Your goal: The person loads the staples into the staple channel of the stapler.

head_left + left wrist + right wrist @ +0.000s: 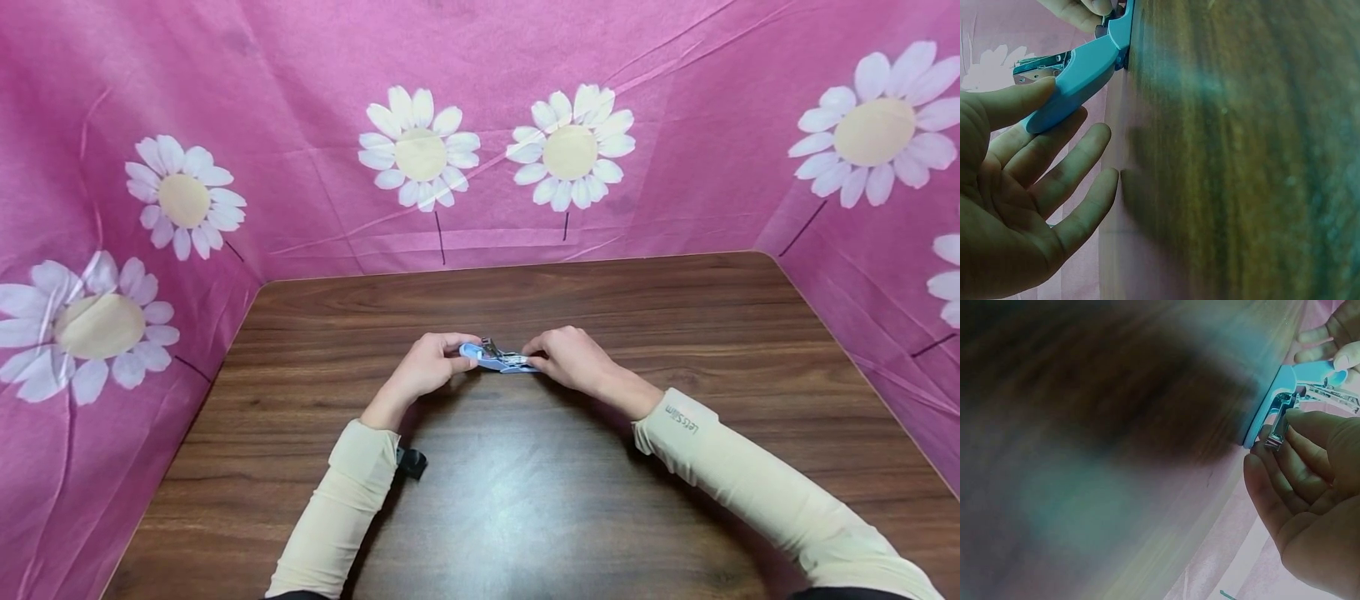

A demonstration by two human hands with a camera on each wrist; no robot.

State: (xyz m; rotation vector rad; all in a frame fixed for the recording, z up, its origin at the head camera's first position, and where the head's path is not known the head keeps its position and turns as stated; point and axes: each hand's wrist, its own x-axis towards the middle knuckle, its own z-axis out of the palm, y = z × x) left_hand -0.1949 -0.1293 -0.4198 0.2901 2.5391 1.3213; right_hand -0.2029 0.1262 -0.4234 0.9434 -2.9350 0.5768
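Observation:
A light blue stapler (489,362) is spread open low over the middle of the table, its metal inner parts showing. My left hand (427,365) pinches the end of its blue cover (1079,84) between thumb and fingers, the lower fingers spread loosely. At the other end, my right hand (573,358) has thumb and fingers on the metal staple channel (1279,430). The blue base (1259,422) stands close beside the right fingertips in the right wrist view. A second metal piece (1332,397) juts out from under the raised cover.
The brown wood-grain table (480,467) reaches to a pink curtain (300,100) printed with white daisies, which hangs along the back and both sides. A small black item (412,462) sits at the left sleeve's cuff.

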